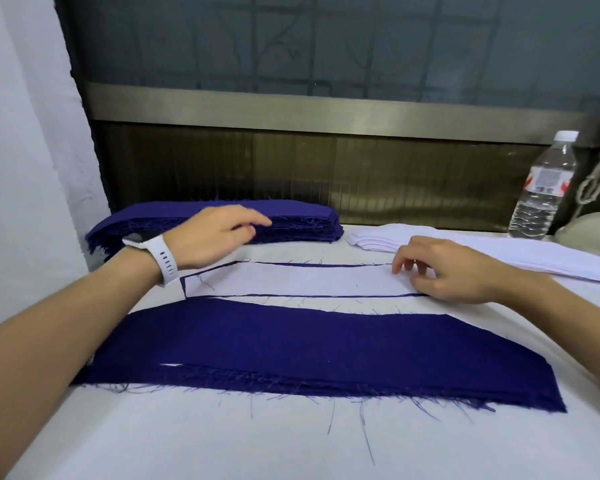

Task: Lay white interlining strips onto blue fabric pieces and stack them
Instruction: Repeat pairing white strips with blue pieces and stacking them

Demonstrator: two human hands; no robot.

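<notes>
while our left hand [219, 233] touches the blue stack [291, 216] with straight fingers, our right hand [444, 271] rests loosely curled, fingertips on the white strip [291, 280].

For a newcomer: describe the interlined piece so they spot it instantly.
On the white table, between the tall blue stack at the far edge and the flat blue pieces nearest you, lies the interlined piece. Unlike its all-blue neighbours, it shows white with only a thin blue outline.
</notes>
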